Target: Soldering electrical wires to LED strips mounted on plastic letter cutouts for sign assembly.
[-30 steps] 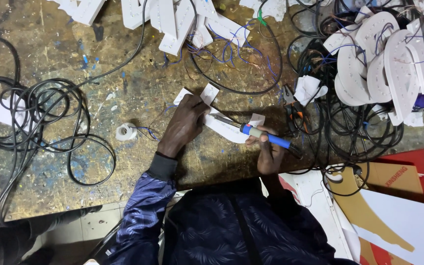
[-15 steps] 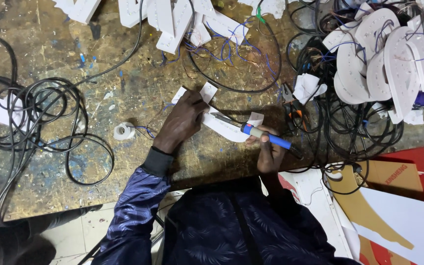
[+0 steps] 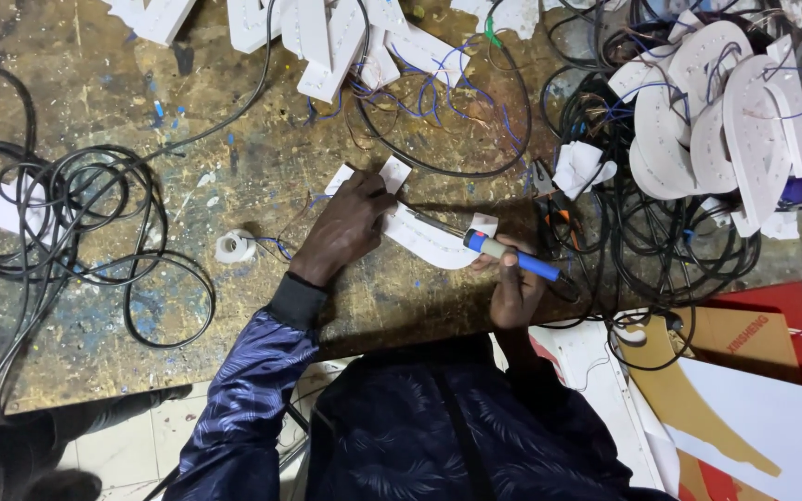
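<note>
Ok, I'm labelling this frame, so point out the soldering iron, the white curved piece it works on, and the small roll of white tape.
soldering iron (image 3: pixel 512 257), head view, on its blue handle.
white curved piece (image 3: pixel 429 243), head view, on its bare middle.
roll of white tape (image 3: pixel 231 247), head view, on its rim.

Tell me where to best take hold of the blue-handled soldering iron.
Grip the soldering iron on its blue handle, coming from the lower right, where the right hand holds it now. Its metal tip points up-left onto the white curved piece.
</note>
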